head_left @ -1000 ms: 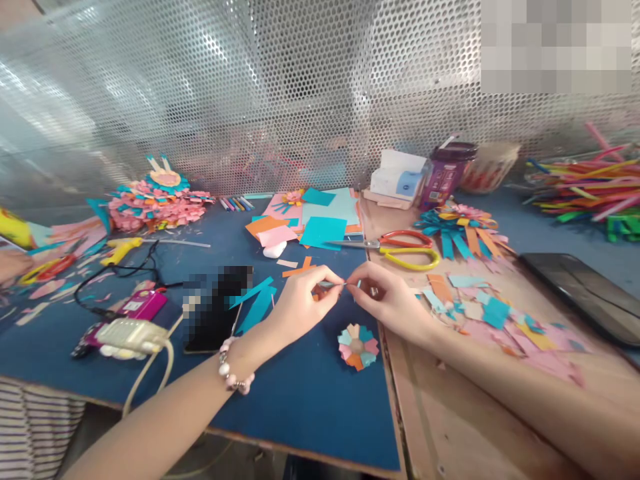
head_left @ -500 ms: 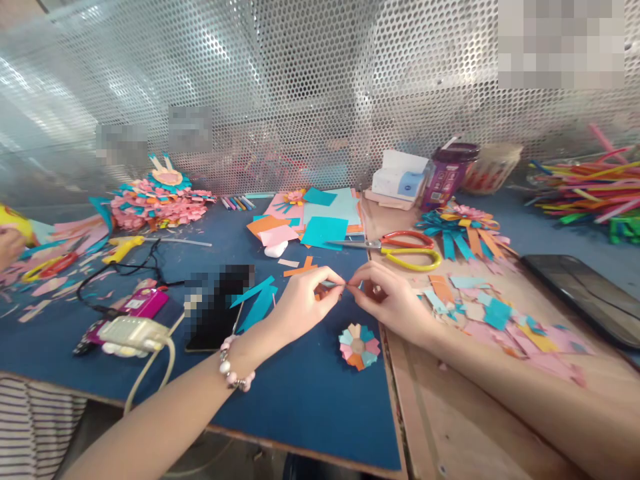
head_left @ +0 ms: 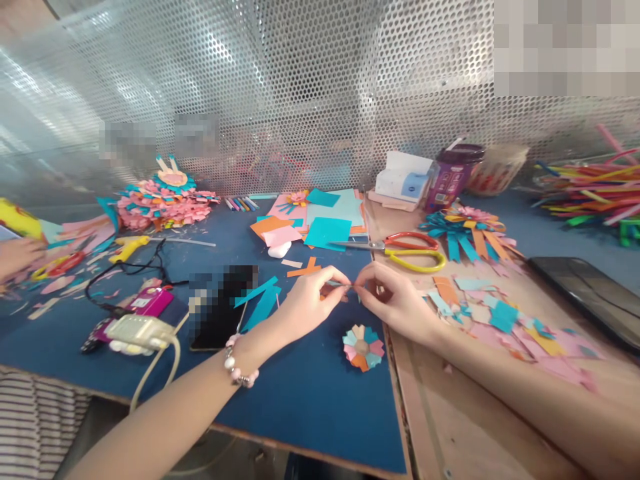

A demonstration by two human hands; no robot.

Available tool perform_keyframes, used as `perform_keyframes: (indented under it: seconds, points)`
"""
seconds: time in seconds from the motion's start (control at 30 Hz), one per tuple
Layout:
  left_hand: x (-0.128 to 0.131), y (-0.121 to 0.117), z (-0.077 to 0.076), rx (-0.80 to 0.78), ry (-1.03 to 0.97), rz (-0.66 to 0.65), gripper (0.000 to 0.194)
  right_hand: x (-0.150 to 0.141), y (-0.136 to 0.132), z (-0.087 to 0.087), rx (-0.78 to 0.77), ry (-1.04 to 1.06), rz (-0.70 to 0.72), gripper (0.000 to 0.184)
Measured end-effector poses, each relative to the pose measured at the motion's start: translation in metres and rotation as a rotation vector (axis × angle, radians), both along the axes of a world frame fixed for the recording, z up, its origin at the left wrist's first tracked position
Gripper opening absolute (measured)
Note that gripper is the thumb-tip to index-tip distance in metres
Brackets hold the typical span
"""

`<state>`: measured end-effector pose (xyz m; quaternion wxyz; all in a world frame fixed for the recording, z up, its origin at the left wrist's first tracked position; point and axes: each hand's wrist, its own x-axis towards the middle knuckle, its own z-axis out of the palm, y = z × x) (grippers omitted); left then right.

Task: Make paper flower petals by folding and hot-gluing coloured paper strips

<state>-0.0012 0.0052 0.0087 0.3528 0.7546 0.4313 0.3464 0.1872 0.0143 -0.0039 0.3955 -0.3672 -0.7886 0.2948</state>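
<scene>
My left hand (head_left: 313,300) and my right hand (head_left: 395,300) meet fingertip to fingertip above the blue table top, both pinched. What lies between the fingertips is too small and hidden to name. Just below them a round paper rosette (head_left: 363,347) in pink, teal, orange and cream lies flat. Beyond my hands rest scissors (head_left: 413,250) with one red and one yellow handle, their blades over a teal paper square (head_left: 327,233). Orange paper strips (head_left: 304,268) lie behind my left hand, and teal strips (head_left: 261,303) lie to its left.
A phone (head_left: 223,310), a power strip (head_left: 137,331) and a yellow glue gun (head_left: 131,249) with its cable lie left. Paper scraps (head_left: 505,317) and a dark phone (head_left: 585,297) are right. A purple cup (head_left: 453,177) stands behind. Another person's hand (head_left: 20,257) shows far left.
The whole view has shifted slightly, so things sit a little farther right. My hands keep their fingertip pinch, and the rosette stays in its place on the table.
</scene>
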Motion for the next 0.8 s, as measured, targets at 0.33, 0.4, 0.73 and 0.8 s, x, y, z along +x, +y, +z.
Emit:
perform_keyframes:
  seconds: [0.33, 0.4, 0.73, 0.8]
  points:
    - [-0.0002, -0.0009, -0.0044, -0.030, 0.058, -0.043, 0.010, 0.0006, 0.0000, 0.0018, -0.079, 0.002, -0.017, 0.005]
    - [-0.0002, -0.0008, -0.0055, -0.020, 0.087, -0.040, 0.009, 0.0011, -0.0001, 0.0021, -0.076, -0.004, -0.018, 0.006]
    - [-0.0005, -0.0010, -0.0012, 0.077, 0.150, -0.036, 0.022, -0.0016, 0.0035, -0.0021, -0.017, -0.016, 0.028, 0.008]
    - [-0.0011, -0.0010, -0.0021, 0.094, 0.175, -0.039, 0.024, -0.0020, 0.0050, -0.0040, 0.017, -0.023, 0.019, 0.009]
